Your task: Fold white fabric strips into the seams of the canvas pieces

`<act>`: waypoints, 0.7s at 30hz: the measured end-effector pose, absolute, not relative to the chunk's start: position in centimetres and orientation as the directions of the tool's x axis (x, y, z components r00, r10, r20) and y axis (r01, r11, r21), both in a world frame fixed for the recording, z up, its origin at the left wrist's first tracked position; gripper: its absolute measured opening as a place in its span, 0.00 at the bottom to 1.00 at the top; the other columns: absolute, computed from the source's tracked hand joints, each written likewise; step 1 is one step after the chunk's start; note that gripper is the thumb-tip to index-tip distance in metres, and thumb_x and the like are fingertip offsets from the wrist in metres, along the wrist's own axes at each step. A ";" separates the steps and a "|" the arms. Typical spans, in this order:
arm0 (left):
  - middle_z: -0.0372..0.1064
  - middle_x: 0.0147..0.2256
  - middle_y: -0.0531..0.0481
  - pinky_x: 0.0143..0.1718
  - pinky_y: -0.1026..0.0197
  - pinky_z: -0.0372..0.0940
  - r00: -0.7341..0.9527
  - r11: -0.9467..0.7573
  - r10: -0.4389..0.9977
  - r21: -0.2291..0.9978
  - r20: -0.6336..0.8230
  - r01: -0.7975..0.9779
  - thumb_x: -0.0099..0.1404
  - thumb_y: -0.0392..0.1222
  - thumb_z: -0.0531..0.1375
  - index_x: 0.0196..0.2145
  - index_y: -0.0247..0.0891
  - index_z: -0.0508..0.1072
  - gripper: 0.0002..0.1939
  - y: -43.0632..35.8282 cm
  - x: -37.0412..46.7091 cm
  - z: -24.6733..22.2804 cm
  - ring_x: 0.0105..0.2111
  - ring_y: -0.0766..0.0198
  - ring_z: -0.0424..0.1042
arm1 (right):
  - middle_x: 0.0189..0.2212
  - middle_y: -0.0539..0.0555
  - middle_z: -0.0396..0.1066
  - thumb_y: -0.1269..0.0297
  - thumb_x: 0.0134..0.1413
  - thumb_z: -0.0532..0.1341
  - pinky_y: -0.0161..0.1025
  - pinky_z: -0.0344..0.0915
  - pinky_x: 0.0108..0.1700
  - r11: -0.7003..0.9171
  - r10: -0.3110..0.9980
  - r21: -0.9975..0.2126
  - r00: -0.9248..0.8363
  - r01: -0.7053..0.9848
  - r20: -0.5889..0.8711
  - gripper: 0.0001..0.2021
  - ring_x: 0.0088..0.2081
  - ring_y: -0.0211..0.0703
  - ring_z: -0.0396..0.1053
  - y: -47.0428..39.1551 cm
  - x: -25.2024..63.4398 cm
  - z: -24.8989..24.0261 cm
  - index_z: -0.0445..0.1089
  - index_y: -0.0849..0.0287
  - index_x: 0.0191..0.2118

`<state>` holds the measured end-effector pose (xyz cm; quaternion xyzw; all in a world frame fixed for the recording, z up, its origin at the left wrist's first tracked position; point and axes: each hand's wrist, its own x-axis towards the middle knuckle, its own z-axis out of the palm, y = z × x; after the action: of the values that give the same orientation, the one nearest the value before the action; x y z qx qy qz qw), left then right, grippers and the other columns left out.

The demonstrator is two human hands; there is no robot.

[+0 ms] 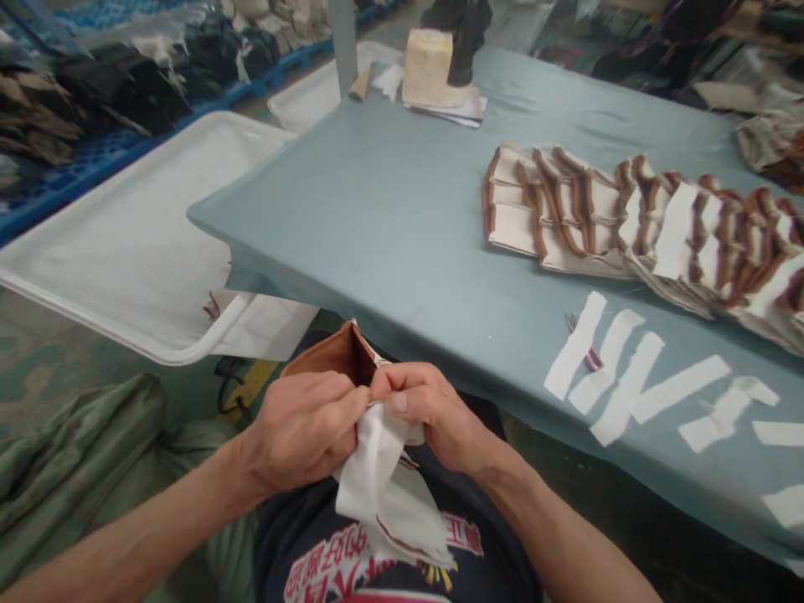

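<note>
Piece in hand: a brown fabric piece (332, 356) with a white lining strip (377, 477), held over the person's lap just in front of the near edge of the counter (402, 226).
Left hand (305, 427): fingers closed, pinching the piece at its top edge where brown meets white.
Right hand (427, 410): fingers closed on the same edge, touching the left hand's fingertips; the white strip hangs down between the two hands.
Progress: judging by the layout, this piece is mid-handling; a long overlapping row of brown-and-white pieces (653, 226) lies on the counter's far right, which looks like finished work.
Left to do: several loose white strips (628, 377) lie spread on the counter near the front right, apparently not yet used.
Small tool: a thin dark object (587, 352) lies among the strips; too small to tell what it is.
Around: a white tray (126, 251) sits off the counter's left corner; a pale block (427, 67) stands at the far end.
</note>
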<state>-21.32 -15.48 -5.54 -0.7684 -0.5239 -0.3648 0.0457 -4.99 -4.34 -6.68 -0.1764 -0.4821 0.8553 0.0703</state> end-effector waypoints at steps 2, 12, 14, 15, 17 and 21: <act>0.73 0.22 0.56 0.25 0.64 0.64 0.186 -0.417 0.789 0.288 0.585 0.862 0.64 0.25 0.53 0.41 0.43 0.70 0.15 -15.6 -21.3 -5.3 0.19 0.65 0.70 | 0.21 0.46 0.59 0.53 0.48 0.62 0.34 0.49 0.24 -0.515 0.287 -0.856 -0.931 0.047 -0.225 0.12 0.23 0.36 0.51 -4.4 -5.1 -6.9 0.69 0.58 0.27; 0.79 0.28 0.52 0.30 0.65 0.70 0.261 -0.472 0.760 0.230 0.596 0.851 0.71 0.29 0.54 0.49 0.42 0.68 0.13 -16.5 -21.8 -5.5 0.24 0.65 0.74 | 0.19 0.43 0.57 0.51 0.57 0.63 0.35 0.46 0.21 -0.572 0.196 -0.808 -0.933 0.141 -0.301 0.18 0.20 0.33 0.48 -4.2 -4.8 -6.5 0.63 0.56 0.24; 0.78 0.28 0.53 0.31 0.65 0.70 0.235 -0.470 0.758 0.259 0.608 0.844 0.70 0.28 0.53 0.48 0.42 0.69 0.14 -16.7 -21.8 -5.6 0.24 0.65 0.74 | 0.19 0.42 0.56 0.46 0.59 0.65 0.34 0.43 0.21 -0.592 0.122 -0.791 -0.953 0.154 -0.277 0.22 0.20 0.31 0.46 -3.9 -4.6 -6.2 0.63 0.57 0.25; 0.78 0.28 0.53 0.31 0.65 0.70 0.231 -0.475 0.758 0.273 0.610 0.837 0.70 0.28 0.53 0.48 0.42 0.69 0.14 -16.7 -21.7 -5.5 0.25 0.65 0.74 | 0.19 0.41 0.56 0.44 0.60 0.66 0.34 0.42 0.21 -0.587 0.085 -0.793 -0.962 0.163 -0.260 0.23 0.20 0.31 0.46 -3.6 -4.5 -5.9 0.63 0.57 0.26; 0.78 0.28 0.53 0.31 0.64 0.70 0.243 -0.495 0.753 0.284 0.612 0.821 0.69 0.29 0.54 0.48 0.42 0.68 0.14 -16.6 -21.5 -5.3 0.25 0.65 0.74 | 0.19 0.40 0.54 0.42 0.61 0.67 0.34 0.40 0.21 -0.553 0.025 -0.811 -0.970 0.189 -0.242 0.25 0.20 0.30 0.44 -3.1 -4.3 -5.1 0.63 0.57 0.26; 0.75 0.24 0.55 0.24 0.63 0.63 0.240 -0.477 0.740 0.238 0.628 0.846 0.67 0.28 0.54 0.41 0.44 0.67 0.11 -16.0 -20.7 -4.2 0.20 0.65 0.68 | 0.18 0.39 0.52 0.44 0.57 0.71 0.34 0.38 0.20 -0.557 0.034 -0.804 -0.962 0.207 -0.271 0.25 0.19 0.30 0.43 -3.2 -4.1 -3.9 0.63 0.57 0.26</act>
<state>-20.72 -15.99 -4.23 -0.7839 -0.5057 -0.3522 0.0755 -4.08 -3.17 -3.88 -0.1287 -0.4679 0.8730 -0.0497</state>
